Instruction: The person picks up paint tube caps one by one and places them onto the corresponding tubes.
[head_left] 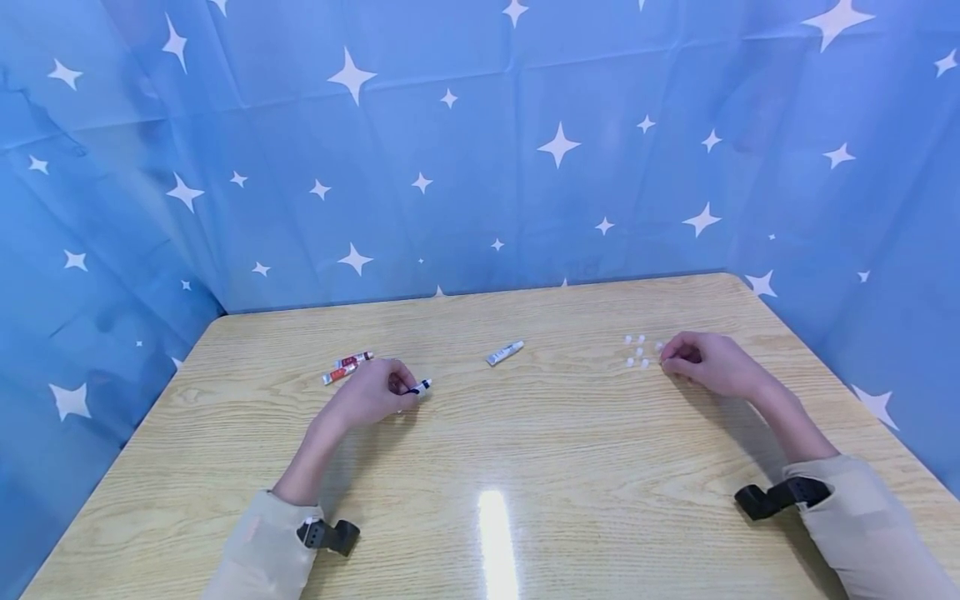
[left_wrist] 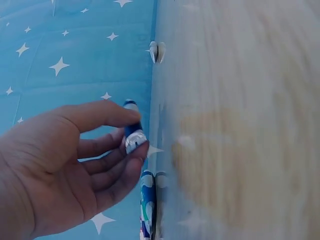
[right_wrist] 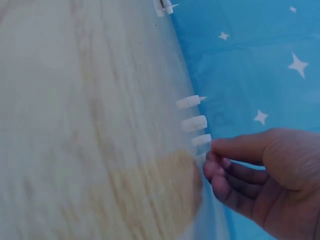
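Note:
My left hand (head_left: 375, 393) pinches a small paint tube (head_left: 422, 387) with a white end and a dark band, between thumb and fingers, low over the wooden table. The left wrist view shows this tube upright in the fingertips. Two red-labelled paint tubes (head_left: 345, 368) lie just behind that hand. On the right, my right hand (head_left: 712, 362) has thumb and forefinger brought together at the table, pinching a small white piece mostly hidden by the fingertips. Beside it lie several small white cylindrical pieces (head_left: 639, 352), which stand out in the right wrist view (right_wrist: 195, 123).
Between the hands, toward the back, lies another paint tube (head_left: 505, 353) with a white and grey-blue label. A blue curtain with white stars (head_left: 465, 167) hangs behind the wooden table (head_left: 570, 433). Black camera mounts sit on both sleeved wrists.

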